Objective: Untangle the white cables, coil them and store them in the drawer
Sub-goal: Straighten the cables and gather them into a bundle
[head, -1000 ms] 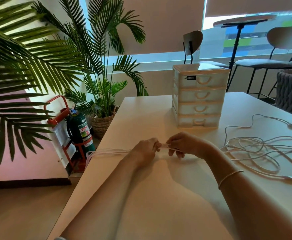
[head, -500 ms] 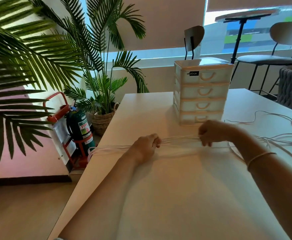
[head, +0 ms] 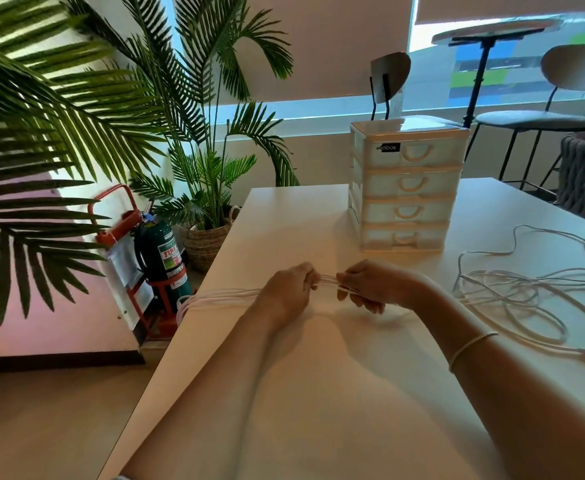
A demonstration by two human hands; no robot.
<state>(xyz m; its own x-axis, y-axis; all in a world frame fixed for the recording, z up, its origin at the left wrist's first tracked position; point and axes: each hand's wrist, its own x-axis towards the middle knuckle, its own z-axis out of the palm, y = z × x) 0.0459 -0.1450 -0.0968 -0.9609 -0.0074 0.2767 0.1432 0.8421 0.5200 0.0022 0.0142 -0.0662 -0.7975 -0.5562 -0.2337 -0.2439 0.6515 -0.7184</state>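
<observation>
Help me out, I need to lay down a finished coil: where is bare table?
Bare table lies between the two forearms, and between the left hand and the drawer unit. Right of the right hand it is crowded with loose white cables.

White cables [head: 513, 299]: loose tangle on tabletop at right, several strands pulled taut leftward over table edge. Four-drawer unit [head: 405, 188] behind, all drawers closed.

Pale table [head: 319, 393] on tan wood floor [head: 41, 427]. Palm fronds [head: 59, 116] left, potted palm [head: 208, 216] in basket, fire extinguisher [head: 161, 258] beside. Bright window [head: 492, 64]; chairs [head: 540, 116], tall round table [head: 492, 29] behind.
</observation>
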